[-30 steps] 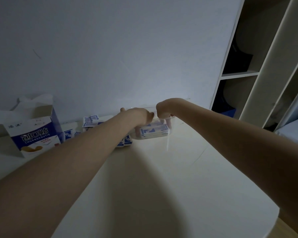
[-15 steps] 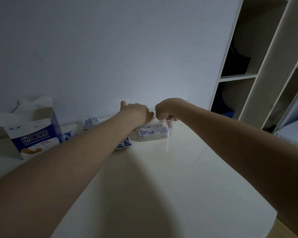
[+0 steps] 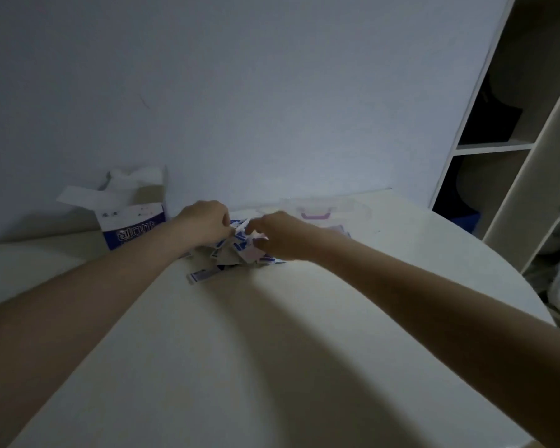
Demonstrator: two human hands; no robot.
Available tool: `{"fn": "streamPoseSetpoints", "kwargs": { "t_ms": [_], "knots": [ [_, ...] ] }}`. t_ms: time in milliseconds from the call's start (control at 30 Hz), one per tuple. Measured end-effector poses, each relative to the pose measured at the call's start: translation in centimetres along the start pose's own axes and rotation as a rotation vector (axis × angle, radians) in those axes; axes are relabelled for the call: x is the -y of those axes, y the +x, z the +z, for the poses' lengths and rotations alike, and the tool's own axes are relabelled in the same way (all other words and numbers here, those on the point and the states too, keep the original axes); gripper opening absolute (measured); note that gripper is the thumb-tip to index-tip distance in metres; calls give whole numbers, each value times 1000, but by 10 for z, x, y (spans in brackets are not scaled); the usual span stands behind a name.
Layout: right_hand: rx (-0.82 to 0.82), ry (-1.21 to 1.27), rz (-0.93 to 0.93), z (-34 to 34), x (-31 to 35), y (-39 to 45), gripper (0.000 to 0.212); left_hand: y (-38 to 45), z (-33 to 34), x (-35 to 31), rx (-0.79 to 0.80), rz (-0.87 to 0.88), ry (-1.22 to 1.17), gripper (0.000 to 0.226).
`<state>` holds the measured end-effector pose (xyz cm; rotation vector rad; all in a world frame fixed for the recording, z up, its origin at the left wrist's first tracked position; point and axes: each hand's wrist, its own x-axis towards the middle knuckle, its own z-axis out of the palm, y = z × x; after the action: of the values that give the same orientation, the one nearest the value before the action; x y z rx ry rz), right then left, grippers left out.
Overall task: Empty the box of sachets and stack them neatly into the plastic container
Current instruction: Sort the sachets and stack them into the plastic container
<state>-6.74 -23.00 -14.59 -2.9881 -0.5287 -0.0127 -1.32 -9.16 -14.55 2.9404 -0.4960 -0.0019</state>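
Both hands, left (image 3: 204, 223) & right (image 3: 280, 236), pinch into loose blue-white paper sachets (image 3: 236, 250) on pale desk (image 3: 272, 350), prob. squaring them for stacking.

Hands (image 3: 204, 221) off container (image 3: 324, 211), now in loose sachets (image 3: 240, 250).

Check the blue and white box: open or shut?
Open. The box stands upright by the wall with its top flaps torn up and spread; whether any sachets remain inside cannot be told.
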Motion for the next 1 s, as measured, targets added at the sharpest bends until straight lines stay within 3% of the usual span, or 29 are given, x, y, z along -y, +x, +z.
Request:
{"fn": "streamPoseSetpoints", "kwargs": {
  "t_ms": [100, 200, 367, 467, 667, 767, 933, 1000],
  "knots": [
    [13, -148, -64, 32, 3, -3, 41, -8, 12, 4, -48, -31, -91, 16],
    [-29, -125, -86, 38, -3, -11, 35, -12, 21, -5, -18, -33, -149, 20],
    [-71, 116, -34, 33, -10, -32, 20, -6, 33, -13, -1, -97, -120, 66],
    [-121, 179, -40, 31, -15, -39, 13, 0, 31, -17, -1, -146, -171, 76],
    [-179, 157, -22, 30, -23, -41, 25, 9, 31, -25, -43, -137, -192, 61],
    [-191, 146, 17, 32, -30, -41, 19, 9, 33, -31, -27, -101, -185, 57],
    [-276, 419, 191, 28, -34, -39, 18, 9, 26, -20, -10, -82, -301, 25],
    [-262, 525, 243, 26, -35, -37, 18, 7, 19, -13, -13, -87, -341, 26]
  ]
}}
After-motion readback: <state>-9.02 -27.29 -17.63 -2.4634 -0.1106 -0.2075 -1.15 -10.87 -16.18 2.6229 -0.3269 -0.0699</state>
